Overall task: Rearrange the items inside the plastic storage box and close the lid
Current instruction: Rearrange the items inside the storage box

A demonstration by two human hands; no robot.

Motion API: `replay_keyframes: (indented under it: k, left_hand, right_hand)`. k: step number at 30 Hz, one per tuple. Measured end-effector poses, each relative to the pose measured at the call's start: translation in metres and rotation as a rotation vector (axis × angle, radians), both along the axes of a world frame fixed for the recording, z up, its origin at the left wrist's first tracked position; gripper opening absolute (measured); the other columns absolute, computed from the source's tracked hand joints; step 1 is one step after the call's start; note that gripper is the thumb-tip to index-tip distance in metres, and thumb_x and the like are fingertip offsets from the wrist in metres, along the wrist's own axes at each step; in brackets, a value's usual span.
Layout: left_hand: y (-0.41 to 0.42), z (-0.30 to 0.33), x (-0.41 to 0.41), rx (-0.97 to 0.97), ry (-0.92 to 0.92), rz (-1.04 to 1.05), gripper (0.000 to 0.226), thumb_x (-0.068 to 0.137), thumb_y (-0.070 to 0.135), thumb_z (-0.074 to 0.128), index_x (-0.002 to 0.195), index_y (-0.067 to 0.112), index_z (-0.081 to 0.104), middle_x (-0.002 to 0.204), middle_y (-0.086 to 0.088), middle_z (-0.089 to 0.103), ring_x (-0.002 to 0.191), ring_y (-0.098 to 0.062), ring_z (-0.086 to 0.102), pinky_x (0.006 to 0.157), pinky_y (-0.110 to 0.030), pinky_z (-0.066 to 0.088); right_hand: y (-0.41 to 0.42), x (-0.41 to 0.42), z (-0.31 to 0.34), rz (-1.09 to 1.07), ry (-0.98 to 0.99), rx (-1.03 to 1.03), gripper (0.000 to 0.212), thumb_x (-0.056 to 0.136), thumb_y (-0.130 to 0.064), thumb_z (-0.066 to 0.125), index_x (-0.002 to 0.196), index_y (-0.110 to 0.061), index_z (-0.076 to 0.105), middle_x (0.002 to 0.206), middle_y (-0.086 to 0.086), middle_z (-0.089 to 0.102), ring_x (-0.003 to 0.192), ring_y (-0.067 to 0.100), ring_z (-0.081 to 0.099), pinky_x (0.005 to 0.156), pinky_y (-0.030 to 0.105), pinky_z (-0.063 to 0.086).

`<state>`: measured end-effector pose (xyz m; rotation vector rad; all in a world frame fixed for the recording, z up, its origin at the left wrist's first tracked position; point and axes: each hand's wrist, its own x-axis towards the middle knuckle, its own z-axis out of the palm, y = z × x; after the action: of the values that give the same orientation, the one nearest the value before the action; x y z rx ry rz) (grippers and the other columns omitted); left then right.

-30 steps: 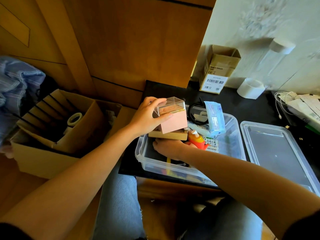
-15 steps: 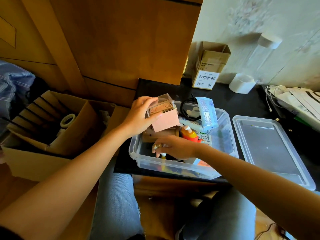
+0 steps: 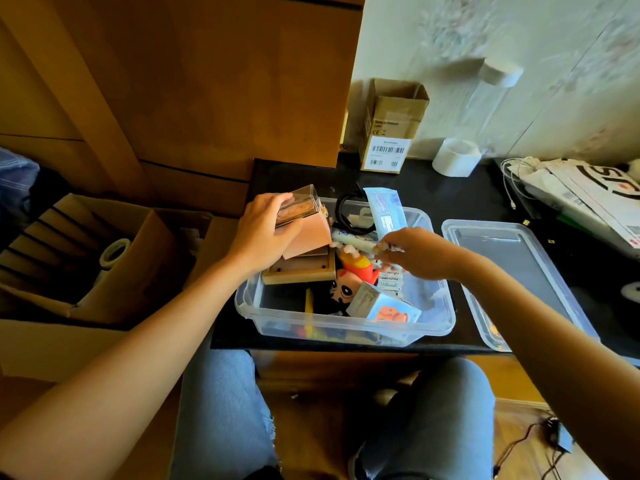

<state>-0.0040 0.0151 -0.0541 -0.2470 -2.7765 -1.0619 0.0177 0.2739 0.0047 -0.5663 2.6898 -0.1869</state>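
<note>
Left hand (image 3: 263,233) clamped on pink box (image 3: 304,233) over tub (image 3: 346,327); right hand (image 3: 420,254) pinching small item (image 3: 381,247), identity unclear.

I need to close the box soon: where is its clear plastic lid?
In the head view, the clear plastic lid lies flat on the black tabletop, just right of the clear storage box.

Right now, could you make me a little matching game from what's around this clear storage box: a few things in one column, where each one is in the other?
Things:
1. pink box with a clear top
2. clear plastic lid
3. small brown cardboard carton
4. roll of white tape

Places:
A. flat on the black tabletop, right of the storage box
B. in the big cardboard box
C. gripped by the left hand
D. against the wall

Pairs: 1-C, 2-A, 3-D, 4-B
</note>
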Motion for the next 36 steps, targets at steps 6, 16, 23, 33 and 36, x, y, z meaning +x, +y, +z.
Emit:
replay_keyframes:
  k: [6,16,23,33,36]
  left_hand:
    - [0.015,0.019,0.009,0.004,0.251,0.064,0.045,0.091,0.03,0.055,0.132,0.014,0.048,0.13,-0.009,0.048,0.119,-0.023,0.046,0.101,-0.039,0.035]
    - [0.076,0.025,0.019,-0.215,-0.074,-0.659,0.021,0.092,0.02,0.055,0.109,0.025,0.067,0.118,0.007,0.058,0.088,0.0,0.052,0.073,-0.017,0.043]
    - [0.092,0.018,0.025,-0.384,-0.29,-0.831,0.036,0.086,0.025,0.063,0.121,0.029,0.061,0.112,0.01,0.064,0.097,-0.008,0.058,0.072,-0.024,0.05]
    - [0.089,0.003,0.03,-0.513,-0.161,-0.914,0.066,0.084,0.029,0.069,0.142,0.029,0.038,0.134,0.003,0.052,0.12,-0.017,0.05,0.087,-0.033,0.049]
    - [0.078,0.008,0.026,-0.396,-0.171,-0.867,0.066,0.078,0.036,0.073,0.137,0.028,0.043,0.13,0.006,0.054,0.114,-0.012,0.052,0.086,-0.034,0.05]
  right_hand:
    - [0.01,0.004,-0.018,0.011,0.038,0.248,0.037,0.094,-0.031,0.053,0.128,-0.017,0.053,0.128,0.006,0.059,0.097,0.02,0.064,0.074,0.023,0.051]
    - [0.003,-0.002,-0.059,-0.008,0.097,0.471,0.025,0.093,-0.024,0.054,0.114,-0.01,0.056,0.105,0.005,0.063,0.087,0.018,0.061,0.069,0.023,0.046]
    - [0.0,-0.011,-0.072,-0.111,0.059,0.365,0.028,0.094,-0.018,0.051,0.121,-0.01,0.052,0.106,0.007,0.059,0.079,0.016,0.049,0.063,0.02,0.04]
    - [0.001,-0.017,-0.08,-0.154,0.071,0.321,0.04,0.097,-0.02,0.047,0.135,-0.011,0.039,0.12,0.008,0.054,0.085,0.013,0.05,0.057,0.014,0.038]
    - [0.001,-0.019,-0.076,-0.129,0.082,0.404,0.037,0.094,-0.016,0.05,0.131,-0.01,0.044,0.117,0.008,0.056,0.097,0.018,0.058,0.068,0.021,0.042]
